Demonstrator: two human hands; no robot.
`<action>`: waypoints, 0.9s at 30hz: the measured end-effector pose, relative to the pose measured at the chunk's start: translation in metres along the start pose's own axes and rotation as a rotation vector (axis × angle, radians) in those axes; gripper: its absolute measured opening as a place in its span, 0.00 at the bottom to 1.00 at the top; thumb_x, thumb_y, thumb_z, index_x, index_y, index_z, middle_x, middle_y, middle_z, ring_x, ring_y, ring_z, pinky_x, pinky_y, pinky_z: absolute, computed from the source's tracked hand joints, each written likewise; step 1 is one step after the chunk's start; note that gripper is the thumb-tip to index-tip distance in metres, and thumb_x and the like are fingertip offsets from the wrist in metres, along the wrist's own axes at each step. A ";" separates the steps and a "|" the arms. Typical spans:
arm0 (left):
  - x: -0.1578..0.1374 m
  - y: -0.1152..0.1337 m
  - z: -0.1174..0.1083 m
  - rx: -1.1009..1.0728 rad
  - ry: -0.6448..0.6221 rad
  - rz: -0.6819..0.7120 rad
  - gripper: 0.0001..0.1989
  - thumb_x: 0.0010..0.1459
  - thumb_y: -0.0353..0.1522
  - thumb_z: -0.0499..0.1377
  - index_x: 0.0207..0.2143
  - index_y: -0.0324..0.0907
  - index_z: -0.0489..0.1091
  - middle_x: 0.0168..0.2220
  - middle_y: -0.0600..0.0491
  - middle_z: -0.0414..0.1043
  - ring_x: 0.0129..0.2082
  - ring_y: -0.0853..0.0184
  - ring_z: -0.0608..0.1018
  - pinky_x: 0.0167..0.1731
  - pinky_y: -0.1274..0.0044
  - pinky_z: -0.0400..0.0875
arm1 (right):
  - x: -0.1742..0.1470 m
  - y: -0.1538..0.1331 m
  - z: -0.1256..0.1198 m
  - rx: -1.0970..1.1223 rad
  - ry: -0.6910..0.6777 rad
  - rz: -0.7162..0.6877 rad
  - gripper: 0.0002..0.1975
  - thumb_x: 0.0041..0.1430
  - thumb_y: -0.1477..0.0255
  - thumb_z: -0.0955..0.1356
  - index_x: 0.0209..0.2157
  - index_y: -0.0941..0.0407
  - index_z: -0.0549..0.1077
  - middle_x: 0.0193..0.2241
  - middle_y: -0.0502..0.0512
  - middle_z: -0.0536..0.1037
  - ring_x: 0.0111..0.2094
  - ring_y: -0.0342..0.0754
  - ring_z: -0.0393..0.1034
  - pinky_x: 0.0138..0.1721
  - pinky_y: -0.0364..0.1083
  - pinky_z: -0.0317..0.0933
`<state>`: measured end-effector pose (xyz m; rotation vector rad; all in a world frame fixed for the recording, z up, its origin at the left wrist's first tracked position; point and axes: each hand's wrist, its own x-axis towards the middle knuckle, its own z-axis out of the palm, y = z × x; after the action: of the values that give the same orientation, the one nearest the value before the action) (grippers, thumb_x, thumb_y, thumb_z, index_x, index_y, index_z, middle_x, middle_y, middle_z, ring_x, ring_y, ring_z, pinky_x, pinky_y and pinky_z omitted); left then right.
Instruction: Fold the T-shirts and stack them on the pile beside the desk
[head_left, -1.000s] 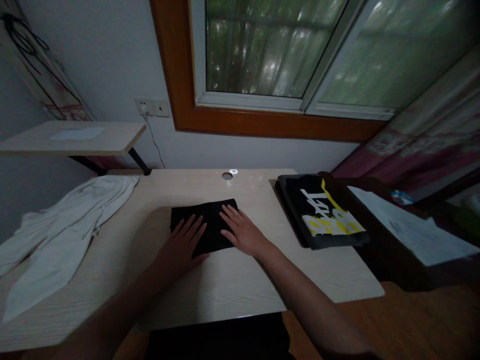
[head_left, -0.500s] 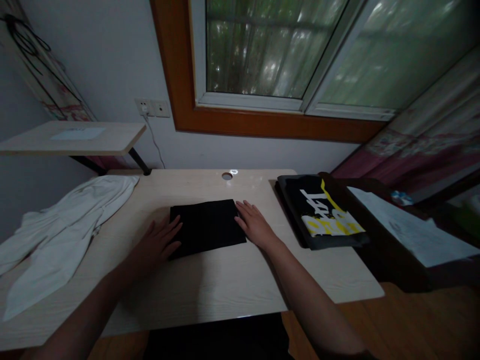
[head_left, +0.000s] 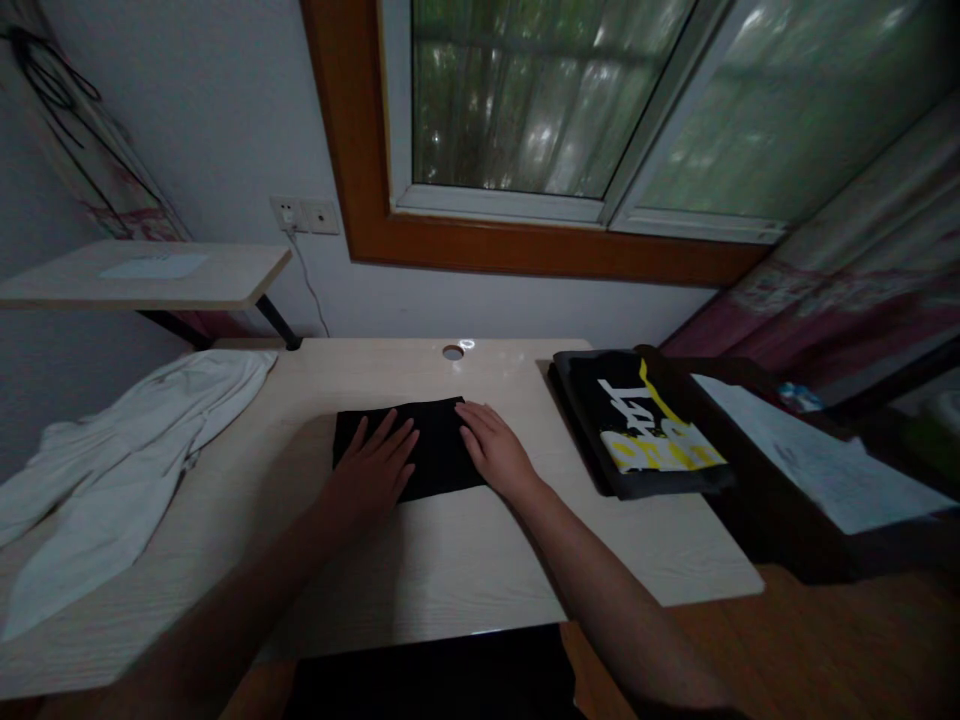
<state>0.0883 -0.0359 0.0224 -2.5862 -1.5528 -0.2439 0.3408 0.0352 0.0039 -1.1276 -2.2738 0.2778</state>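
A black cloth folded into a flat rectangle [head_left: 439,450] lies in the middle of the pale wooden table [head_left: 465,570]. My left hand [head_left: 373,465] is over its left half, fingers spread and stretched out across the fabric. At the right edge of the cloth rests my right hand [head_left: 497,452], its fingers extended, fingertips by the far right corner. Neither hand is gripping the cloth. What garment the black cloth is cannot be made out.
Folded dark garments [head_left: 637,425], the top one with white and yellow print, are stacked at the table's right. A rumpled white garment [head_left: 142,440] spreads over the left side. A raised shelf [head_left: 247,275] stands at the back left, below a wall socket [head_left: 304,215].
My left hand has moved right, from the cloth's left edge onto its top. My right hand and the cloth's right edge have shifted slightly left.
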 end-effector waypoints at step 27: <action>-0.012 -0.074 0.037 0.024 0.031 -0.373 0.28 0.72 0.38 0.39 0.68 0.37 0.58 0.71 0.42 0.54 0.70 0.51 0.59 0.65 0.53 0.56 | -0.002 -0.010 0.009 -0.163 -0.183 -0.080 0.24 0.71 0.70 0.61 0.66 0.55 0.64 0.67 0.58 0.64 0.69 0.53 0.54 0.69 0.60 0.48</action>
<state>0.0200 -0.0046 -0.0154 -2.2442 -2.0032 -0.2927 0.3303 0.0280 0.0001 -1.1286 -2.5355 0.1717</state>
